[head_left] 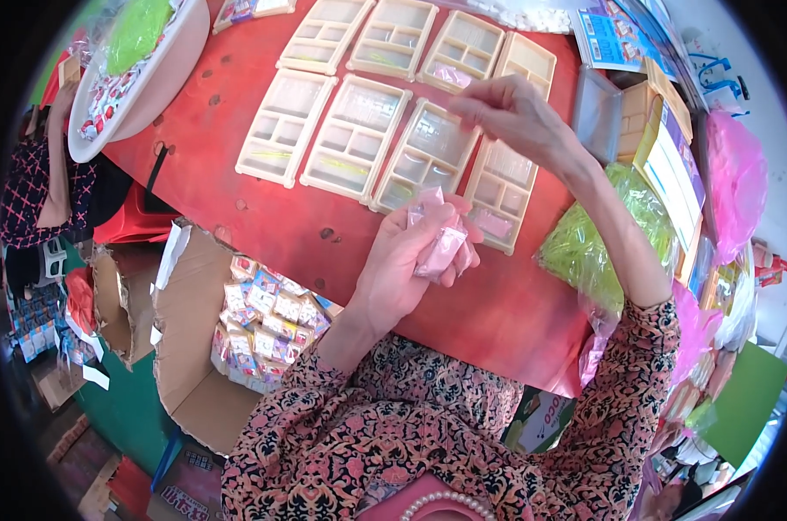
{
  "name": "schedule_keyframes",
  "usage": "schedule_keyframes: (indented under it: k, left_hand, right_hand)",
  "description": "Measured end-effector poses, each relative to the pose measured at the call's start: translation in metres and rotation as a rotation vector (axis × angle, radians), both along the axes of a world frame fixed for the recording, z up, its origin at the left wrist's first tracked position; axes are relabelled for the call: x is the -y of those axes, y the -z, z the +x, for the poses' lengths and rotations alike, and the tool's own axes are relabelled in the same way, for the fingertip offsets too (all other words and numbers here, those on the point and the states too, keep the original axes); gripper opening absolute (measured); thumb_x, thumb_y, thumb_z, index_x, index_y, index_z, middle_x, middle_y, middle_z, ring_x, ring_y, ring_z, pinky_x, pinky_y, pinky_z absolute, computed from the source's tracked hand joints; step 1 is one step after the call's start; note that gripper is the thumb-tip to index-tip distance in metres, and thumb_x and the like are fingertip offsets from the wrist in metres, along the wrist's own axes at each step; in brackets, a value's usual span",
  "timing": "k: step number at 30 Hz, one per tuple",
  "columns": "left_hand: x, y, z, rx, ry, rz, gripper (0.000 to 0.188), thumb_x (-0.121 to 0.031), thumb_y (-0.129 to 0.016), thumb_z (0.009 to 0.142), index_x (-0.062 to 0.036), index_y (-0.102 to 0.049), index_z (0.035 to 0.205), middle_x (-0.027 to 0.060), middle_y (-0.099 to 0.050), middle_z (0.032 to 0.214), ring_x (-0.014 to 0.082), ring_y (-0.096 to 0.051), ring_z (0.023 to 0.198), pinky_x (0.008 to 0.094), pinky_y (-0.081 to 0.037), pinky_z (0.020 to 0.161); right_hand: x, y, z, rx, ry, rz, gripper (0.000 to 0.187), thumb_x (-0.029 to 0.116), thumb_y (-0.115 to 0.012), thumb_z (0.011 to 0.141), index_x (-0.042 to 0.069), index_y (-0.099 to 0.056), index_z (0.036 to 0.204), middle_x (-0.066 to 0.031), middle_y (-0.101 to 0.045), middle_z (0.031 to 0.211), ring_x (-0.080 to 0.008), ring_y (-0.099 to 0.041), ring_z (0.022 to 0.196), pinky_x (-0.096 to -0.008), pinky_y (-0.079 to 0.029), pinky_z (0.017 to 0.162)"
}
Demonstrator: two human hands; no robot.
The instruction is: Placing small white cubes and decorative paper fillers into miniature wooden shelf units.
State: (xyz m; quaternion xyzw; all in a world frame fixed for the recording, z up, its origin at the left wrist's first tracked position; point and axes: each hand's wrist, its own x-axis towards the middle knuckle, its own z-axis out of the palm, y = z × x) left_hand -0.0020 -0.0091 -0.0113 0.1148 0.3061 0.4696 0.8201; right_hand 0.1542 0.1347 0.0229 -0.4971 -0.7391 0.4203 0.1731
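Observation:
Several cream compartment trays [321, 81] stand in two rows on the red table. My left hand [392, 265] is closed around a bunch of small pink packets [444, 250] in clear wrapping, just in front of the near row. Over the trays at the right end, my right hand [517, 111] hangs with thumb and fingers pinched together; whatever is between them, if anything, is too small to make out. Pink packets lie in a far-row tray [452, 76] and in the rightmost near tray [496, 224]. Thin yellow-green pieces [346, 165] lie in trays further left.
A white basin [185, 65] with small wrapped items stands at the far left. Below the table edge, an open cardboard box [194, 321] holds many small packages. Bags of green pieces [606, 226] and stacked trays [641, 113] crowd the right. Another person's arm [56, 156] shows at left.

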Motion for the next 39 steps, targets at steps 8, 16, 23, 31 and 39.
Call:
schedule_keyframes:
  k: [8,16,23,31,39]
  left_hand:
    - [-0.002,0.0,0.007,-0.083,0.056,0.086,0.021,-0.021,-0.054,0.091,-0.0013,-0.057,0.098,0.0092,-0.063,0.078,0.0145,-0.061,0.06,0.0212,-0.042,0.042]
    - [-0.004,0.007,-0.008,-0.019,-0.077,-0.008,0.016,-0.014,-0.049,0.092,-0.001,-0.056,0.097,0.0144,-0.061,0.075,0.0186,-0.06,0.058,0.0227,-0.038,0.037]
    - [-0.004,-0.002,-0.025,-0.005,-0.125,-0.004,0.017,-0.019,-0.051,0.092,-0.0042,-0.057,0.097,0.0119,-0.062,0.077,0.0163,-0.059,0.058,0.0216,-0.037,0.038]
    - [-0.001,0.005,-0.031,0.01,-0.128,-0.026,0.024,-0.027,-0.048,0.094,-0.0072,-0.057,0.102,0.0086,-0.062,0.079,0.0144,-0.06,0.061,0.0206,-0.038,0.04]
    - [-0.008,-0.001,-0.036,0.021,-0.172,-0.051,0.026,-0.025,-0.044,0.095,-0.0018,-0.054,0.103,0.0116,-0.06,0.079,0.0174,-0.059,0.064,0.0224,-0.041,0.045]
  right_hand:
    - [0.027,-0.012,-0.01,-0.074,-0.424,-0.421,0.009,0.007,-0.06,0.083,-0.002,-0.064,0.082,0.002,-0.058,0.067,-0.0038,-0.049,0.062,-0.023,-0.04,0.053]
    - [-0.001,-0.041,-0.011,0.138,-0.498,-0.208,0.01,0.007,-0.06,0.079,-0.001,-0.058,0.072,0.0021,-0.052,0.062,-0.0039,-0.045,0.059,-0.0231,-0.038,0.052]
    - [-0.053,0.004,-0.043,-0.138,0.128,0.074,0.011,0.01,-0.062,0.08,-0.001,-0.064,0.079,0.0003,-0.057,0.067,-0.0047,-0.049,0.06,-0.0203,-0.039,0.054]
    - [-0.062,0.044,-0.058,-0.102,0.293,0.156,0.016,0.013,-0.063,0.081,-0.002,-0.068,0.082,-0.0025,-0.063,0.068,-0.0061,-0.054,0.058,-0.0217,-0.042,0.054]
    - [-0.038,-0.004,-0.044,-0.095,0.025,0.008,0.023,0.024,-0.064,0.083,0.002,-0.067,0.091,0.0013,-0.061,0.07,-0.0027,-0.048,0.057,-0.0193,-0.036,0.051]
